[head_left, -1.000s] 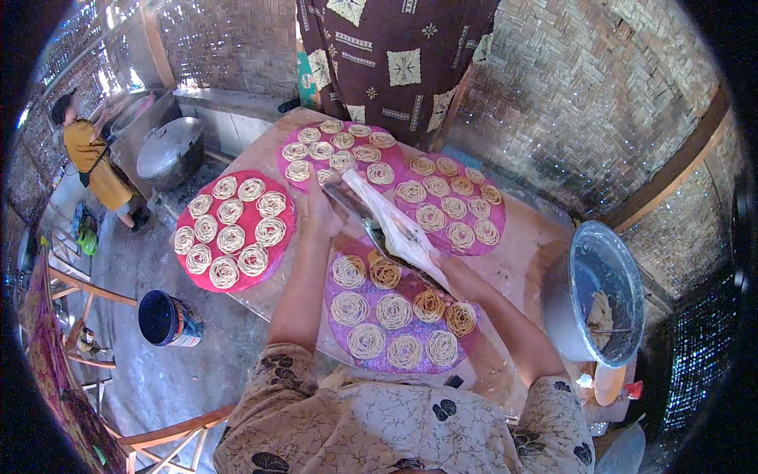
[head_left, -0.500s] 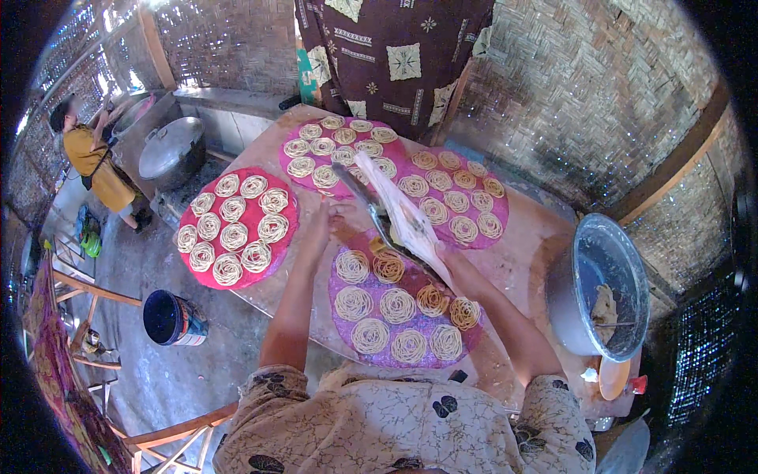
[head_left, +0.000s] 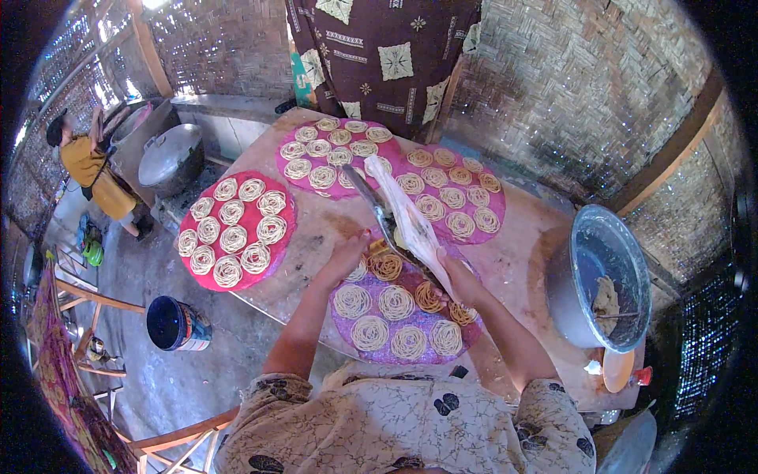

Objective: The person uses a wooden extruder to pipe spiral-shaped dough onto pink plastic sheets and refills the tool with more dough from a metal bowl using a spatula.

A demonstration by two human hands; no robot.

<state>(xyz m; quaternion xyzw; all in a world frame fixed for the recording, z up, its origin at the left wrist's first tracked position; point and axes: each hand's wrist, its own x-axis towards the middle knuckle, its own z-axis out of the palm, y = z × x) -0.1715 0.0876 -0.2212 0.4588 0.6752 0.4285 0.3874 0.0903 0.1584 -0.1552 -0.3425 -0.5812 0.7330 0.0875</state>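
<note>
My right hand [head_left: 454,280] grips a long metal tool [head_left: 363,186] with white plastic [head_left: 410,221] along it, angled over a purple mat [head_left: 371,355] bearing several pale and brown noodle coils. My left hand [head_left: 347,253] is lower left of the tool's upper end, by the mat's back edge, fingers curled; what they hold, if anything, is unclear. A red mat [head_left: 214,279] of pale coils lies on the left of the pale table [head_left: 521,229]. Two pink mats [head_left: 347,138] [head_left: 489,225] of coils lie at the back.
A large basin [head_left: 560,284] with dough stands at the right. A bucket [head_left: 166,324], wooden chairs [head_left: 95,296] and a lidded pot [head_left: 170,158] are at the left. A person in yellow [head_left: 87,166] stands far left by a trough. A dark patterned cloth [head_left: 379,55] hangs behind the table.
My left hand has left the tool's upper end and come down toward me, to the purple mat's back edge. The tool has shifted right, still in my right hand.
</note>
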